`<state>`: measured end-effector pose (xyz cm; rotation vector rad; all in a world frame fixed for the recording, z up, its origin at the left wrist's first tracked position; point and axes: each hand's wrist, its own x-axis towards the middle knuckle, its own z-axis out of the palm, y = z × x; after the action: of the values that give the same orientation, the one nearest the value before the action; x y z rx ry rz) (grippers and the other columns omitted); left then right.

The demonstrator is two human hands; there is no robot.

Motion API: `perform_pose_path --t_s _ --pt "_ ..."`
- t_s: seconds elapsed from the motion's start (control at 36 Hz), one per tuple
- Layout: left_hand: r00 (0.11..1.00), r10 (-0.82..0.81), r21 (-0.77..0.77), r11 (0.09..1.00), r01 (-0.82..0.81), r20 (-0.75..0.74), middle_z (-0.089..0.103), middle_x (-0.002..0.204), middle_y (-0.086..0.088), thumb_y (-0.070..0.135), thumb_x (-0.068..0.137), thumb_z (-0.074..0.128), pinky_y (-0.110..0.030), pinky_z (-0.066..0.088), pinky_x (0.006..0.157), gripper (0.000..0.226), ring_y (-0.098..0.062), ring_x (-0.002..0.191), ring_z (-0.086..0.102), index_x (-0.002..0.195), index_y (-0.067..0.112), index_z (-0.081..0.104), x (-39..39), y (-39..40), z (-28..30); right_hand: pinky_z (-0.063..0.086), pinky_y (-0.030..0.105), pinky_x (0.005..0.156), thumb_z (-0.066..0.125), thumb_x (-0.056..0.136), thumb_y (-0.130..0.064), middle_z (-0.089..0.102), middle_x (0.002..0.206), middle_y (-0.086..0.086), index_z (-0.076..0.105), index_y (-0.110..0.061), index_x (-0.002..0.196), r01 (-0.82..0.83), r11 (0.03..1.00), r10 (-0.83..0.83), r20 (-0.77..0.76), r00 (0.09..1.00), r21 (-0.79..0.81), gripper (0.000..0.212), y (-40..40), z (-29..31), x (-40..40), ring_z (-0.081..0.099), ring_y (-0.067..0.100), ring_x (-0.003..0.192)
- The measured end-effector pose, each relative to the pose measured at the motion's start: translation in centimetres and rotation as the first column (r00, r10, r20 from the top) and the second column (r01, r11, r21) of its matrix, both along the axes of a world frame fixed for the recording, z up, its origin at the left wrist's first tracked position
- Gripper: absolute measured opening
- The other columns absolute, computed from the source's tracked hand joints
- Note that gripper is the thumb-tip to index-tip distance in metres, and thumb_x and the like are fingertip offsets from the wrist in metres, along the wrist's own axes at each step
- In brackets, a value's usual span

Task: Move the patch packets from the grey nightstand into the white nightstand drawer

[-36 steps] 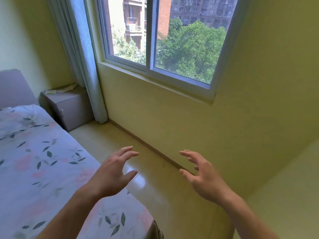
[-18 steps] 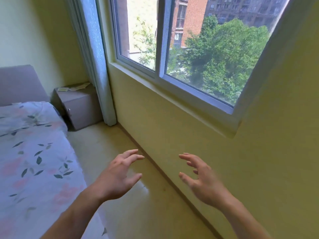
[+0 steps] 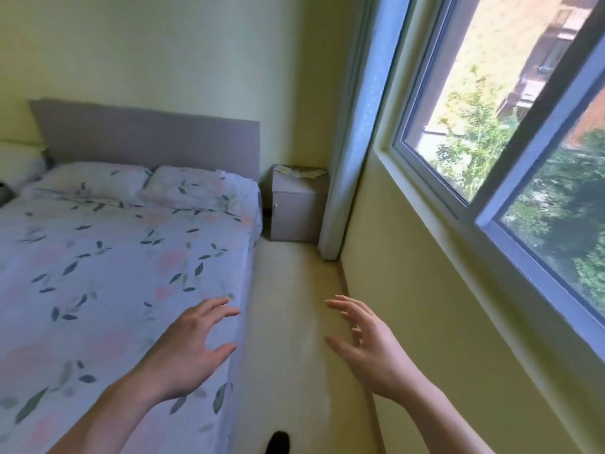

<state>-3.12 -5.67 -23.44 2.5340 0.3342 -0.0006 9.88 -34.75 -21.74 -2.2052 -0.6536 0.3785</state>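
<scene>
1. Left hand (image 3: 186, 352) and right hand (image 3: 370, 348) hang spread and empty.
2. Floor strip (image 3: 288, 306) ahead: the approach step; next, walk forward.
3. Grey nightstand (image 3: 296, 208) carries pale, probably patch, packets (image 3: 299, 172).

Two bare forearms enter from the bottom edge, with no sleeve visible on either up to the edge of the picture. The left hand (image 3: 188, 353) and the right hand (image 3: 371, 347) wear no gloves, and no ring, watch or band shows on the wrists or fingers (image 3: 216, 308). The fingers are slim and somewhat blurred. A small dark rounded shape at the bottom edge between the arms may be footwear; it is too unclear to tell.
</scene>
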Motion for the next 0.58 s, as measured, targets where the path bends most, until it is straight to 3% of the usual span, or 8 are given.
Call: perform_pose_path --t_s 0.06,0.11,0.28,0.36,0.47,0.58 --pt "1.000 0.030 -0.010 1.000 -0.030 0.005 0.028 0.148 0.033 0.043 0.093 0.064 -0.015 0.027 0.104 0.045 0.009 0.129 0.033 0.135 0.049 0.048 3.0 1.0 -0.2 0.040 0.032 0.115 0.070 0.089 -0.039 0.039 0.147 -0.035 0.053 -0.050 0.135 -0.019 1.000 0.019 0.017 1.000 0.000 0.050 1.2 -0.4 3.7 0.044 -0.009 0.133" --pt "0.999 0.043 -0.009 0.999 -0.043 0.002 0.027 0.151 0.030 0.043 0.093 0.064 -0.013 0.023 0.104 0.047 0.007 0.134 0.032 0.136 0.049 0.046 6.5 2.1 -0.4 0.039 0.033 0.116 0.070 0.089 -0.040 0.039 0.147 -0.035 0.053 -0.050 0.136 -0.027 1.000 0.027 0.033 0.999 -0.007 0.050 2.3 -0.7 7.6 0.043 -0.009 0.134" --pt "0.999 0.000 -0.001 1.000 0.000 0.049 0.021 0.147 0.037 0.046 0.095 0.062 -0.013 0.024 0.104 0.048 0.003 0.142 0.026 0.139 0.049 0.044 18.7 5.4 0.8 0.039 0.034 0.117 0.065 0.083 -0.050 0.039 0.150 -0.031 0.053 -0.049 0.136 -0.025 1.000 0.024 0.065 0.998 0.013 0.054 6.8 0.4 19.0 0.044 -0.006 0.136" --pt "0.998 -0.034 0.020 0.999 0.033 0.054 0.021 0.151 0.033 0.044 0.095 0.061 -0.017 0.021 0.112 0.051 0.002 0.144 0.023 0.142 0.047 0.043 24.9 6.4 2.3 0.041 0.028 0.113 0.068 0.088 -0.044 0.041 0.149 -0.029 0.055 -0.045 0.137 -0.021 1.000 0.020 0.085 0.996 0.021 0.051 8.7 1.0 24.1 0.045 -0.005 0.135" --pt "0.993 -0.080 0.011 0.997 0.079 0.092 0.022 0.148 0.036 0.045 0.094 0.062 -0.012 0.017 0.110 0.050 0.007 0.140 0.023 0.141 0.047 0.044 32.3 7.1 4.0 0.042 0.017 0.105 0.071 0.092 -0.036 0.041 0.148 -0.029 0.055 -0.045 0.136 -0.026 0.999 0.024 0.059 0.998 0.037 0.048 10.4 1.3 30.1 0.047 -0.007 0.131" --pt "0.986 -0.126 0.030 0.992 0.123 0.109 0.022 0.152 0.034 0.047 0.094 0.061 -0.014 0.020 0.111 0.049 0.004 0.141 0.026 0.140 0.047 0.045 39.6 8.4 4.1 0.042 0.017 0.105 0.071 0.092 -0.034 0.041 0.148 -0.029 0.055 -0.044 0.136 -0.024 0.999 0.023 0.044 0.999 0.042 0.048 12.1 0.7 37.2 0.049 -0.007 0.127"
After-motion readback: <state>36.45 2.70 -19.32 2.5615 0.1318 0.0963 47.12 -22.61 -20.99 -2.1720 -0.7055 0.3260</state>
